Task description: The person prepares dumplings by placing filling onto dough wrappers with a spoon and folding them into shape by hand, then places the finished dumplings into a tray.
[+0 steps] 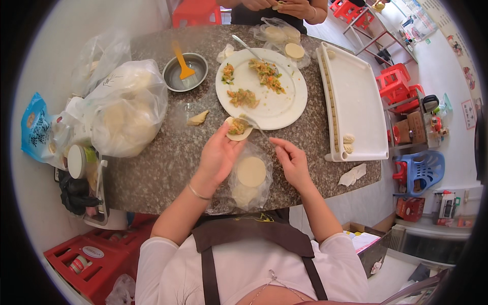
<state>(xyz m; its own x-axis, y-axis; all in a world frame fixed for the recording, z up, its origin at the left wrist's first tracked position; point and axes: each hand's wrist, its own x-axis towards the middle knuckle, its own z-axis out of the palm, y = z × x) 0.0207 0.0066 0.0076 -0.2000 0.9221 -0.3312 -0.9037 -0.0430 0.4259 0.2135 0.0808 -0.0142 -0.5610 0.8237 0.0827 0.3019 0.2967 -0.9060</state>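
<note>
On the fingers of my left hand [219,154] lies a round dough wrapper [235,137] with chopped filling [238,126] on it. My right hand [292,161] grips a metal spoon [263,133], whose bowl touches that filling. Just beyond my hands is a white plate [276,110] bearing several heaps of filling, with a second spoon [247,46] resting in one heap. Between my forearms, round wrappers [251,171] lie on a clear plastic bag [233,179]. A steel bowl [167,78] to the left of the plate holds a yellow brush [184,68]. A dough scrap [198,118] sits below the bowl.
At right stands a white tray [356,103] with pleated dumplings [347,143] along its left side; crumpled tissue [352,174] lies below. Plastic bags [127,110] and a jar [77,162] crowd the left edge. Across the table, another person's hands [291,7] hold dough near more wrappers [294,50].
</note>
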